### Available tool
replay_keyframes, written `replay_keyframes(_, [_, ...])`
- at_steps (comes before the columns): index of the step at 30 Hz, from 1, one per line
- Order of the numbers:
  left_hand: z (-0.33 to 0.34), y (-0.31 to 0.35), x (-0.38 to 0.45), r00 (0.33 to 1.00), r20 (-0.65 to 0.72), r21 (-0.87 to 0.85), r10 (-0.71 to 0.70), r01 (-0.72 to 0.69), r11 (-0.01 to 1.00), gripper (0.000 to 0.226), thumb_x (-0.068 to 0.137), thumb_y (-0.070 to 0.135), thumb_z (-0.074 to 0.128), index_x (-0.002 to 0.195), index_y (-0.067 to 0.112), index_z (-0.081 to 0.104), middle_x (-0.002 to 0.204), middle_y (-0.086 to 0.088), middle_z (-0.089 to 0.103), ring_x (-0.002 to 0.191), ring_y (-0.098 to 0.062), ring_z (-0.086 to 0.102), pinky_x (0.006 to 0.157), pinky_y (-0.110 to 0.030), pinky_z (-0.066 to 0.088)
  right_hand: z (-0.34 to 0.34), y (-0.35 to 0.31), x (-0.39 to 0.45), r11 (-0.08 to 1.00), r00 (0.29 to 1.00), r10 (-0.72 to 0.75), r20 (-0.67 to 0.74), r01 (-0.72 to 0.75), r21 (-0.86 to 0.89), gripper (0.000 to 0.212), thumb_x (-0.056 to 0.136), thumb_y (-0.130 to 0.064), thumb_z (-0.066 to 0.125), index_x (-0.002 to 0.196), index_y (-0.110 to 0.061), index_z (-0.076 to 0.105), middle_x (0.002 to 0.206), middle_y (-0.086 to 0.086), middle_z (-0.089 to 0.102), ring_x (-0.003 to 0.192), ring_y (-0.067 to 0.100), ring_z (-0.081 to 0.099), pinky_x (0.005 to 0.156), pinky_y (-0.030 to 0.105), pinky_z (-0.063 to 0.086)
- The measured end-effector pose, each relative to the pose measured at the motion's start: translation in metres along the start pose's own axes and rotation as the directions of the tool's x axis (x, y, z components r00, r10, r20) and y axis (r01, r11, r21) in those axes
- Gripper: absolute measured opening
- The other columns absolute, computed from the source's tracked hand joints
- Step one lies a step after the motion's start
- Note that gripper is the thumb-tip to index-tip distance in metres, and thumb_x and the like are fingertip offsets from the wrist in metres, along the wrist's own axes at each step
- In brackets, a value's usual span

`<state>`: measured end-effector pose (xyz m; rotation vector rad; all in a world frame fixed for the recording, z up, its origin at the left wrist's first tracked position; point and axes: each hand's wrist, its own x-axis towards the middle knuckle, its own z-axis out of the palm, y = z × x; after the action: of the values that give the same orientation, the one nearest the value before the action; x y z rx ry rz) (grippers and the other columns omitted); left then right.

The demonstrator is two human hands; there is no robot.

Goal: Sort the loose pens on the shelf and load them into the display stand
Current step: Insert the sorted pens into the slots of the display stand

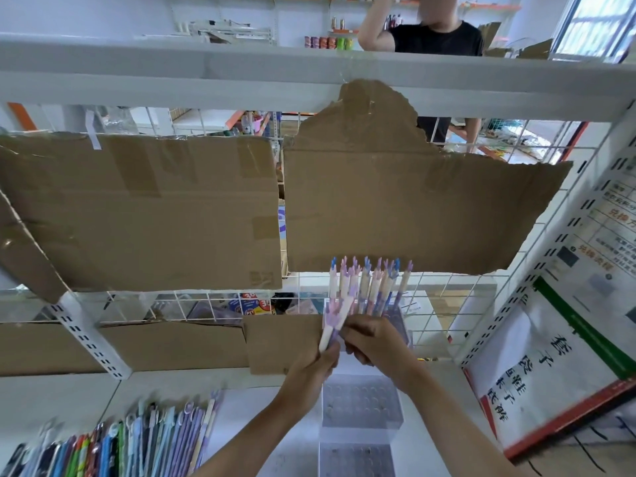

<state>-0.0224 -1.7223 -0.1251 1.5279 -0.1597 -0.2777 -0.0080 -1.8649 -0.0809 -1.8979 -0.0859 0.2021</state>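
A clear tiered display stand [361,401] with round holes sits on the white shelf at centre right. Its back tier holds several upright cream pens [375,287] with pink, purple and blue tops. My left hand [318,364] grips a small bunch of cream and purple pens [335,318] by their lower ends, held upright just left of the loaded tier. My right hand [373,342] pinches the same bunch from the right. A row of loose multicoloured pens [137,438] lies on the shelf at lower left.
Brown cardboard sheets [144,208] cover the wire grid behind the shelf. A printed sign [550,370] leans at the right. A white shelf board [309,74] runs overhead. A person in a black shirt [437,36] stands beyond the rack.
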Motion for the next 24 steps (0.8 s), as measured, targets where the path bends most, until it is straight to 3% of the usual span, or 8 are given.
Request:
replay_keyframes(4, [0.006, -0.005, -0.001, 0.999, 0.043, 0.048, 0.010, -0.012, 0.999, 0.028, 0.099, 0.022, 0.039, 0.074, 0.009, 0.037, 0.055, 0.008, 0.028, 0.047, -0.003, 0.026, 0.049, -0.011, 0.025, -0.002, 0.007, -0.005, 1.000, 1.000, 0.010, 0.021, -0.011, 0.022, 0.019, 0.088, 0.004, 0.048, 0.085, -0.002, 0.066, 0.054, -0.002, 0.054, 0.042, 0.009, 0.039, 0.043, 0.016, 0.033])
replay_keyframes(7, [0.006, -0.006, 0.000, 0.999, 0.031, 0.071, 0.016, -0.018, 0.997, 0.030, 0.097, 0.028, 0.040, 0.075, 0.008, 0.041, 0.059, 0.000, 0.027, 0.048, -0.004, 0.025, 0.048, -0.013, 0.024, -0.006, 0.006, -0.007, 1.000, 0.999, -0.005, 0.032, 0.005, 0.003, 0.017, 0.089, -0.001, 0.053, 0.078, -0.009, 0.064, 0.057, -0.002, 0.056, 0.045, 0.011, 0.042, 0.045, 0.016, 0.035])
replay_keyframes(9, [0.005, -0.007, 0.000, 0.998, 0.046, 0.130, 0.039, -0.045, 0.991, 0.034, 0.094, 0.036, 0.041, 0.073, 0.010, 0.046, 0.056, 0.001, 0.032, 0.048, -0.006, 0.027, 0.048, -0.015, 0.024, -0.005, 0.008, -0.007, 0.998, 1.000, -0.011, 0.025, 0.013, -0.069, 0.017, 0.089, -0.009, 0.058, 0.074, -0.016, 0.062, 0.057, -0.004, 0.058, 0.046, 0.011, 0.044, 0.046, 0.016, 0.037])
replay_keyframes(12, [0.002, -0.010, 0.002, 0.998, 0.053, 0.149, 0.040, -0.048, 0.988, 0.031, 0.093, 0.035, 0.043, 0.077, 0.011, 0.054, 0.053, 0.007, 0.048, 0.045, -0.005, 0.038, 0.047, -0.016, 0.032, -0.003, 0.012, -0.007, 0.990, 1.000, 0.004, -0.012, -0.005, -0.143, 0.013, 0.092, -0.015, 0.057, 0.079, -0.010, 0.060, 0.057, -0.005, 0.060, 0.045, 0.009, 0.048, 0.046, 0.017, 0.039])
replay_keyframes(16, [-0.003, -0.013, 0.008, 0.991, -0.133, 0.109, -0.033, 0.048, 0.993, 0.026, 0.096, 0.029, 0.045, 0.086, 0.007, 0.056, 0.063, 0.000, 0.059, 0.052, -0.008, 0.054, 0.047, -0.018, 0.042, -0.020, 0.011, -0.006, 0.993, 0.977, 0.001, -0.212, -0.026, -0.115, 0.015, 0.098, -0.017, 0.047, 0.084, -0.010, 0.051, 0.063, 0.000, 0.062, 0.046, 0.008, 0.052, 0.046, 0.021, 0.042])
replay_keyframes(19, [-0.009, -0.010, 0.010, 0.976, -0.216, 0.251, 0.040, 0.016, 0.968, 0.030, 0.098, 0.029, 0.043, 0.081, 0.006, 0.053, 0.048, 0.009, 0.048, 0.044, -0.003, 0.044, 0.045, -0.014, 0.036, -0.048, 0.007, 0.003, 0.985, 0.892, -0.065, -0.447, -0.014, -0.172, 0.016, 0.098, -0.016, 0.046, 0.082, -0.014, 0.047, 0.065, 0.001, 0.062, 0.048, 0.011, 0.054, 0.051, 0.026, 0.045])
replay_keyframes(21, [-0.010, -0.007, 0.012, 0.966, -0.234, 0.317, 0.110, -0.032, 0.948, 0.022, 0.099, 0.024, 0.042, 0.084, 0.010, 0.051, 0.046, 0.010, 0.040, 0.042, -0.002, 0.041, 0.044, -0.011, 0.029, -0.065, 0.005, 0.011, 0.957, 0.863, -0.126, -0.488, -0.024, -0.288, 0.012, 0.099, -0.016, 0.044, 0.088, -0.012, 0.047, 0.068, 0.003, 0.062, 0.054, 0.017, 0.058, 0.055, 0.030, 0.046])
replay_keyframes(24, [-0.006, -0.004, 0.016, 0.970, -0.225, 0.304, 0.086, -0.014, 0.953, 0.018, 0.099, 0.026, 0.040, 0.088, 0.015, 0.047, 0.055, 0.003, 0.039, 0.042, -0.003, 0.038, 0.043, -0.014, 0.028, -0.074, 0.009, 0.022, 0.910, 0.871, -0.147, -0.469, -0.066, -0.408, 0.015, 0.100, -0.017, 0.042, 0.098, -0.004, 0.049, 0.077, 0.011, 0.065, 0.060, 0.024, 0.060, 0.056, 0.035, 0.049])
